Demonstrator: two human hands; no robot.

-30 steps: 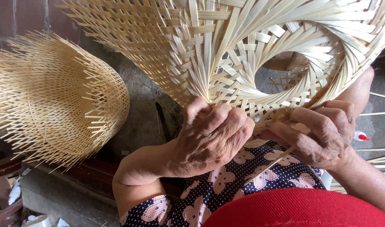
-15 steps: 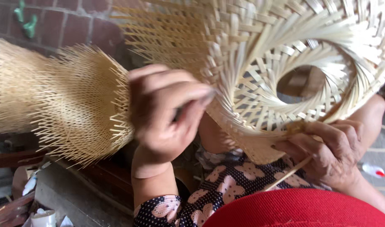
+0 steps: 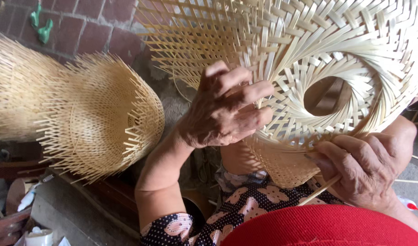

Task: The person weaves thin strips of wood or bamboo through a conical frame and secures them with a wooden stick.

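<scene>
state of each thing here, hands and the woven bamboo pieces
pale woven bamboo basket: unfinished, loose strips, round hole at centre
left hand: fingers pressed on the weave
right hand: pinching a thin bamboo strip
stacked straw-coloured woven baskets: lying sideways, ragged strip ends

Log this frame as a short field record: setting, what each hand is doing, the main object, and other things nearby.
Setting: brick-paved floor, person seated, seen from above
Main object: pale woven bamboo basket with a round opening in the middle, loose strips at its edge
Left hand: fingers spread against the weave, left of the opening
Right hand: pinching strips at the lower rim, a thin bamboo strip running under it
Nearby: stacked unfinished baskets at left, bristling strip ends
Clothing: floral garment, red cloth
</scene>
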